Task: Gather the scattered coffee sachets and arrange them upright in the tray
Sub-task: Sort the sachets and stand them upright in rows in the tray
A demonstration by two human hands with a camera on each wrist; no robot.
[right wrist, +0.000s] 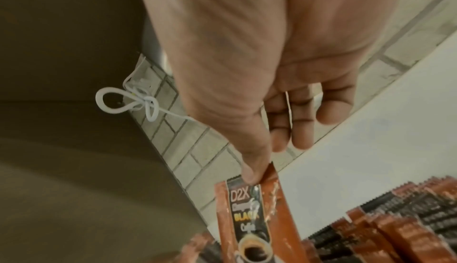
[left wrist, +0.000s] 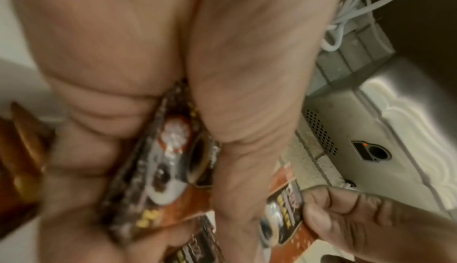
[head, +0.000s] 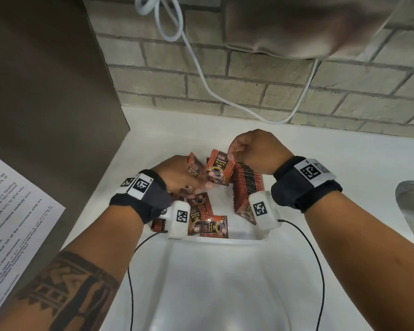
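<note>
Orange-and-black coffee sachets fill the far part of a white tray [head: 237,240]. A packed row of upright sachets [head: 247,185] [right wrist: 395,218] stands along its right side. Several loose sachets [head: 213,226] lie flat near the front. My left hand [head: 196,185] [left wrist: 193,169] grips a small bunch of sachets [head: 194,168] [left wrist: 168,159] between fingers and thumb. My right hand [head: 231,157] [right wrist: 254,177] pinches the top edge of one sachet [head: 219,172] [right wrist: 252,218], which hangs upright just left of the row and close to the left hand's bunch.
A steel appliance [head: 46,91] with a printed sheet [head: 14,223] on it walls off the left. A white cable [head: 201,75] hangs down the brick wall behind. A metal sink edge [head: 411,201] shows at the right of the white counter [head: 344,151].
</note>
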